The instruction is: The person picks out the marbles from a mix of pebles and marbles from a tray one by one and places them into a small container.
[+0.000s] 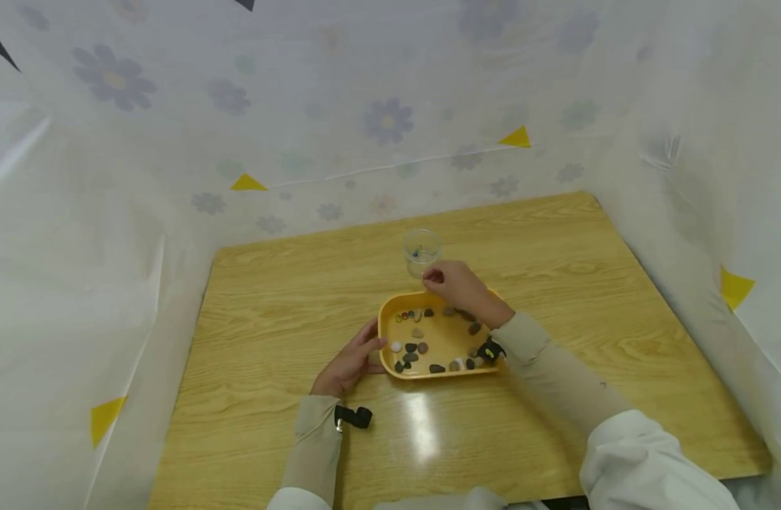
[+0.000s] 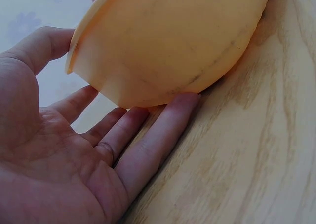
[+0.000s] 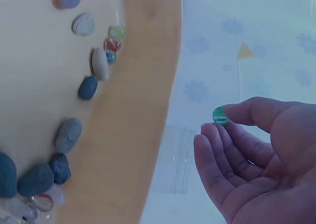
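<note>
Between the thumb and fingertips of my right hand [image 1: 457,283] is a green glass marble [image 3: 220,115], clear of the yellow tray [image 1: 390,372]. Just beyond that hand in the head view stands a clear glass jar [image 1: 422,248] with a small blue piece inside. At the tray's left end, my left hand [image 1: 351,360] grips it, thumb on the rim and fingertips along the lower edge. Inside the tray lie several stones and marbles, among them a red marble [image 3: 113,44], a white stone [image 3: 83,23] and a grey stone [image 3: 68,135].
A wood-grain table [image 1: 269,304] carries the tray and the jar. White sheeting with printed flowers [image 1: 388,120] rises behind the table and along both sides. Yellow tape triangles [image 1: 516,137] are stuck on the sheeting.
</note>
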Available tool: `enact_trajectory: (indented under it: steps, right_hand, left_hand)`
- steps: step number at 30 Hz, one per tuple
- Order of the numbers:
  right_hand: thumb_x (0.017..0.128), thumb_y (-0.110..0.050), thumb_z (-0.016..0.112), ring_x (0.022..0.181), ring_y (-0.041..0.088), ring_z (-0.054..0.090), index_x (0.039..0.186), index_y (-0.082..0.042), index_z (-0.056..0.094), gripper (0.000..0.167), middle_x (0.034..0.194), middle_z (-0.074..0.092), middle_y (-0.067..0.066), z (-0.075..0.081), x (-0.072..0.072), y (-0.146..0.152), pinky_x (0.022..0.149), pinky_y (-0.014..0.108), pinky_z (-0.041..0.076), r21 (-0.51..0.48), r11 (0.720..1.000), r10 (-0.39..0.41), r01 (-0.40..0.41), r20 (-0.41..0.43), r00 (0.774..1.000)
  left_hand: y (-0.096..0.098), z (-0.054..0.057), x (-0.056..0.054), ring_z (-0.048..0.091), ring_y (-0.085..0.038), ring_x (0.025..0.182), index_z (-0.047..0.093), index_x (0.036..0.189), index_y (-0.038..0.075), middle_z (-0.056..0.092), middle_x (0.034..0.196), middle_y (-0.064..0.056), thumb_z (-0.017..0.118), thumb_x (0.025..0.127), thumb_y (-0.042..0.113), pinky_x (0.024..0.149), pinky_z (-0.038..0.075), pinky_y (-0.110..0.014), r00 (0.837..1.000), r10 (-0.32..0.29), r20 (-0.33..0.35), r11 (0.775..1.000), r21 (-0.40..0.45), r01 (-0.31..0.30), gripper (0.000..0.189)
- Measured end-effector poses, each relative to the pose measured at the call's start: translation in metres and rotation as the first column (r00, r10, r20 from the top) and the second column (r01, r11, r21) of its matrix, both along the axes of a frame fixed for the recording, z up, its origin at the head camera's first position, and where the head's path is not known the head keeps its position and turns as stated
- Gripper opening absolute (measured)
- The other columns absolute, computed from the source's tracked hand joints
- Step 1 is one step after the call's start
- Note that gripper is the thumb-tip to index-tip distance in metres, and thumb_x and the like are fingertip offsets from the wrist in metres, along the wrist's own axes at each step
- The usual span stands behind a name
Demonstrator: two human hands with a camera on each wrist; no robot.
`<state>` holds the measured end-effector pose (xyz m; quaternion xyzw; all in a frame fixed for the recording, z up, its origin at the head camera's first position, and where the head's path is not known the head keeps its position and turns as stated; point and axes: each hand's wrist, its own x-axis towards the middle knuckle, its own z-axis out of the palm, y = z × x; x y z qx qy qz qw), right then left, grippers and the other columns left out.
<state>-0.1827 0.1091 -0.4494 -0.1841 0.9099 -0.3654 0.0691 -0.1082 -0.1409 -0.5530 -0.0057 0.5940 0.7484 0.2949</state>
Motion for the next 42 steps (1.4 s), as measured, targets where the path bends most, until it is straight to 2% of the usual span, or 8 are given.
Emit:
enact_trajectory:
  steps: [4, 14, 22, 30, 42]
  right_hand:
    - [0.093, -0.019, 0.056, 0.085, 0.016, 0.059, 0.105, -0.005, 0.066, 0.021, 0.094, 0.064, 0.004, 0.001, -0.009, 0.005, 0.075, 0.033, 0.051, -0.015, 1.0, -0.016, 0.016, -0.001, 1.0]
    - [0.093, -0.016, 0.057, 0.086, 0.018, 0.059, 0.109, -0.003, 0.064, 0.022, 0.098, 0.063, 0.007, -0.009, -0.03, 0.006, 0.075, 0.034, 0.052, -0.044, 0.997, -0.069, 0.066, -0.086, 0.994]
    - [0.093, -0.014, 0.056, 0.087, 0.022, 0.06, 0.107, -0.002, 0.065, 0.021, 0.097, 0.064, 0.01, -0.012, -0.036, 0.003, 0.077, 0.037, 0.051, -0.063, 0.991, -0.126, 0.119, -0.122, 0.984]
    - [0.092, -0.012, 0.058, 0.087, 0.021, 0.059, 0.107, -0.001, 0.065, 0.02, 0.097, 0.063, 0.009, -0.021, -0.046, 0.004, 0.077, 0.037, 0.051, -0.082, 0.986, -0.152, 0.143, -0.116, 0.982]
    - [0.091, -0.008, 0.059, 0.085, 0.022, 0.06, 0.106, 0.002, 0.065, 0.019, 0.096, 0.063, 0.012, -0.026, -0.052, 0.0, 0.076, 0.036, 0.052, -0.081, 0.989, -0.135, 0.122, -0.177, 0.975]
  left_hand:
    - [-0.001, 0.0, 0.001, 0.056, -0.032, 0.106, 0.028, 0.146, 0.03, 0.022, 0.149, -0.003, 0.054, 0.094, 0.021, 0.076, 0.053, -0.048, 1.0, -0.004, -0.002, 1.0, 0.004, 0.004, 0.059]
    - [-0.001, 0.0, 0.001, 0.057, -0.032, 0.105, 0.027, 0.146, 0.029, 0.021, 0.15, -0.002, 0.053, 0.095, 0.02, 0.075, 0.054, -0.046, 1.0, -0.003, -0.005, 1.0, -0.013, 0.003, 0.058]
    - [0.0, -0.001, 0.001, 0.056, -0.032, 0.106, 0.027, 0.146, 0.029, 0.021, 0.15, -0.001, 0.054, 0.095, 0.02, 0.076, 0.053, -0.047, 1.0, -0.002, 0.003, 1.0, 0.001, 0.002, 0.059]
    - [-0.001, 0.001, 0.001, 0.056, -0.033, 0.106, 0.027, 0.146, 0.03, 0.02, 0.15, -0.001, 0.053, 0.095, 0.019, 0.077, 0.053, -0.048, 1.0, -0.012, -0.003, 1.0, 0.005, 0.012, 0.058]
    - [-0.003, 0.002, -0.002, 0.052, -0.036, 0.111, 0.02, 0.149, 0.028, 0.016, 0.152, -0.003, 0.049, 0.097, 0.017, 0.081, 0.05, -0.051, 0.999, -0.044, 0.023, 0.999, 0.015, 0.044, 0.061]
